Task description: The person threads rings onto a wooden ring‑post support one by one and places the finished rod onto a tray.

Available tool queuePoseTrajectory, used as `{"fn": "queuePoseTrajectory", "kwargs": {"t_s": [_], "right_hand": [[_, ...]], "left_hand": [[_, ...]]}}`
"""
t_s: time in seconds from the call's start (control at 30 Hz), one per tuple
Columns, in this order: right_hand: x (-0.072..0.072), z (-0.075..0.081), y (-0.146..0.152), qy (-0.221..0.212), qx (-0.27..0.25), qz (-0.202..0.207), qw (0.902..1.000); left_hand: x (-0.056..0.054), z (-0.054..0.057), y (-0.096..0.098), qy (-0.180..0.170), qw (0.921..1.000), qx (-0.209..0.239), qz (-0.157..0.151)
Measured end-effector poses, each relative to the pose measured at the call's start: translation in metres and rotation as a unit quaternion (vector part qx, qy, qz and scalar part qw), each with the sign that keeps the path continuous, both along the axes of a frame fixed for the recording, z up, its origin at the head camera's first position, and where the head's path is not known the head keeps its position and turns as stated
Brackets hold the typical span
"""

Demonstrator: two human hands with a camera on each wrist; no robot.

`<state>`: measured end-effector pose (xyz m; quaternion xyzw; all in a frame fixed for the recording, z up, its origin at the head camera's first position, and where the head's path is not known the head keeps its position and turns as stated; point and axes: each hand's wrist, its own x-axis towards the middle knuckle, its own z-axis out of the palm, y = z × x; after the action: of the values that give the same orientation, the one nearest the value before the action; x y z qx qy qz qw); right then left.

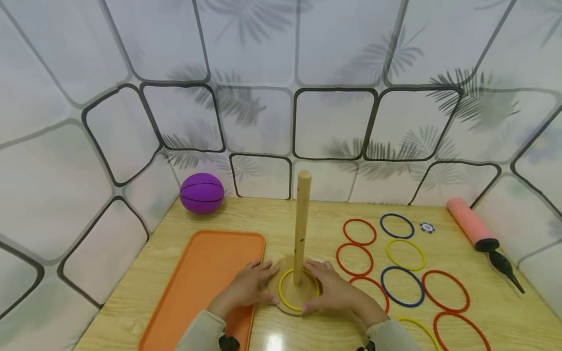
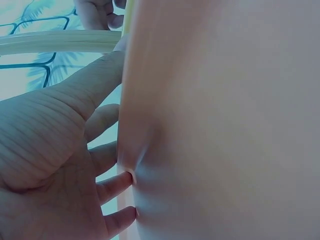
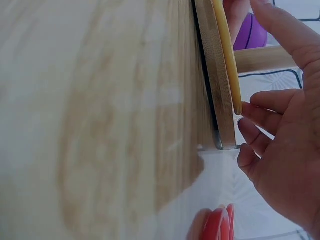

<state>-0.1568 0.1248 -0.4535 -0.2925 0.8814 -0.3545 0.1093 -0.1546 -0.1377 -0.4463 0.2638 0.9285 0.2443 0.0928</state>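
A round wooden base (image 1: 294, 295) stands on the table with an upright wooden pole (image 1: 301, 219) at its centre. One yellow ring (image 1: 281, 296) lies flat on the base, encircling the foot of the pole. From the left, my left hand (image 1: 248, 286) rests with spread fingers and thumb at the edge of the base. Opposite it, my right hand (image 1: 337, 293) spans the right side of the ring, thumb near its front. In the right wrist view, the fingertips touch or sit right beside the yellow ring's edge (image 3: 230, 60), over the wooden disc (image 3: 217, 75).
An orange tray (image 1: 206, 273) lies left, partly under my left forearm. Behind it sits a purple ball (image 1: 202, 193). Several red, blue and yellow rings lie right, including a blue ring (image 1: 383, 287). Beyond are a poker chip (image 1: 427, 227) and a pink hand pump (image 1: 471, 224).
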Motion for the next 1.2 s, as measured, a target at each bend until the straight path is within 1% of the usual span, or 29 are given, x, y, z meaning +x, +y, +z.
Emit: {"fn": "queuePoseTrajectory", "kwargs": {"t_s": [0.1, 0.2, 0.27, 0.4, 0.5, 0.7, 0.87, 0.97, 1.2], "right_hand": [[0.001, 0.0, 0.002, 0.01, -0.025, 0.0, 0.9996], [0.001, 0.002, 0.006, 0.042, -0.048, 0.002, 0.998], [0.001, 0.004, 0.008, 0.055, -0.066, 0.005, 0.9963], [0.001, 0.007, 0.016, 0.048, -0.099, 0.01, 0.9938], [0.0, 0.01, 0.023, 0.028, -0.115, 0.005, 0.9929], [0.002, 0.011, 0.039, 0.028, -0.157, -0.004, 0.9871], [0.006, 0.018, 0.056, 0.015, -0.167, -0.023, 0.9857], [0.007, 0.021, 0.068, 0.017, -0.164, -0.04, 0.9855], [0.012, 0.029, 0.101, 0.046, -0.146, -0.091, 0.9841]], "left_hand": [[0.0, -0.002, 0.0, 0.0, 1.0, 0.001, 0.0], [-0.001, -0.004, 0.0, 0.0, 1.0, -0.001, -0.001], [-0.001, -0.005, 0.0, -0.001, 1.0, -0.002, -0.003], [-0.002, -0.006, 0.0, -0.006, 1.0, -0.001, -0.005], [-0.002, -0.006, 0.001, -0.008, 1.0, 0.004, -0.004], [0.0, -0.005, 0.001, -0.007, 0.9999, 0.008, -0.006], [-0.001, -0.007, 0.001, -0.007, 0.9999, 0.005, -0.006], [-0.001, -0.007, 0.001, -0.006, 0.9999, 0.012, -0.004], [-0.001, -0.006, 0.0, 0.003, 0.9997, 0.023, 0.0]]}}
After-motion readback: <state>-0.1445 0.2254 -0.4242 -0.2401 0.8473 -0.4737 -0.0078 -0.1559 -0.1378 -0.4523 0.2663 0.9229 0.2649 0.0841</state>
